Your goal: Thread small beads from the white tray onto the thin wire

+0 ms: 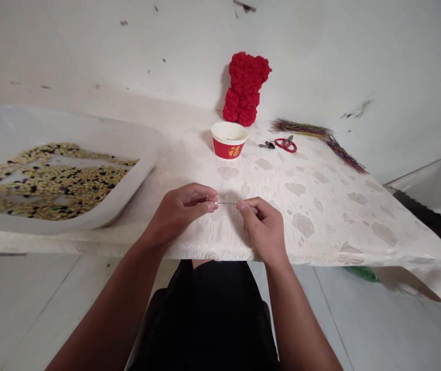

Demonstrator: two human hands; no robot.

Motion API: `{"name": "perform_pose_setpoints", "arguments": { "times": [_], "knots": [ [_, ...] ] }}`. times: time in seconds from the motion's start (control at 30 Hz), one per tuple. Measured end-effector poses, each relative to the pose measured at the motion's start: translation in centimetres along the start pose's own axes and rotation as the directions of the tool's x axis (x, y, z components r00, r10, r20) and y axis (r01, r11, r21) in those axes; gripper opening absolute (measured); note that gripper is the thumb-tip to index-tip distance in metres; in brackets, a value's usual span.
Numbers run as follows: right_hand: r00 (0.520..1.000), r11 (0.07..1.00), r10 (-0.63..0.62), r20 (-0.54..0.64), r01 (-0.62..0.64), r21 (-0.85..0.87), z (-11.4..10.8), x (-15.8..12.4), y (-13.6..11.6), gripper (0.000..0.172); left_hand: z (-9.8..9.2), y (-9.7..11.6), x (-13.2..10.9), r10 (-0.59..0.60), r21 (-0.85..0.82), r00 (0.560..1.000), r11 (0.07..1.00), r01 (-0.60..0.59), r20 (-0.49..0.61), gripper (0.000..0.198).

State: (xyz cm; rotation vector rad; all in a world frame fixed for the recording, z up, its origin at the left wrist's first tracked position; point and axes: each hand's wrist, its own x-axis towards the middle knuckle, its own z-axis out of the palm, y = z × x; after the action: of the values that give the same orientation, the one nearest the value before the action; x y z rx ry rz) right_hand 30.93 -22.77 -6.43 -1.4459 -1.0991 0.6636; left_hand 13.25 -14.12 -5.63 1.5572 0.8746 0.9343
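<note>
Over the table's front part, a thin dark wire (227,203) runs straight between both hands. My left hand (176,211) pinches one end of it between thumb and fingers, where a small pale bead (215,204) shows at the fingertips. Whatever else those fingers cover is too small to make out. The wire's other end is gripped by my right hand (264,224), thumb pressed on the curled fingers. Beyond the hands stands a red and white paper bowl (228,150) with a little pale content visible inside.
At the left, a white plastic bin (46,226) holds many cream and dark beads (77,180). A red rose-covered figure (245,87) leans near the wall. Red-handled scissors (290,149), small keys (267,145) and a bundle of coloured wires (313,129) lie on the patterned tablecloth (321,206).
</note>
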Motion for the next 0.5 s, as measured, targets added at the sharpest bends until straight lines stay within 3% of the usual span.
{"name": "perform_pose_setpoints", "arguments": {
  "times": [0.3,0.5],
  "knots": [
    [0.992,0.999,-0.04,0.119,0.041,-0.012,-0.08,0.04,-0.25,0.026,0.11,-0.25,0.13,-0.004,-0.001,1.0,1.0,0.004,-0.015,0.017],
    [0.998,0.999,0.001,0.063,-0.003,0.04,-0.14,0.19,-0.35,0.026,0.36,-0.18,0.13,-0.002,-0.026,0.997,1.0,0.0,-0.072,0.016]
  ]
}}
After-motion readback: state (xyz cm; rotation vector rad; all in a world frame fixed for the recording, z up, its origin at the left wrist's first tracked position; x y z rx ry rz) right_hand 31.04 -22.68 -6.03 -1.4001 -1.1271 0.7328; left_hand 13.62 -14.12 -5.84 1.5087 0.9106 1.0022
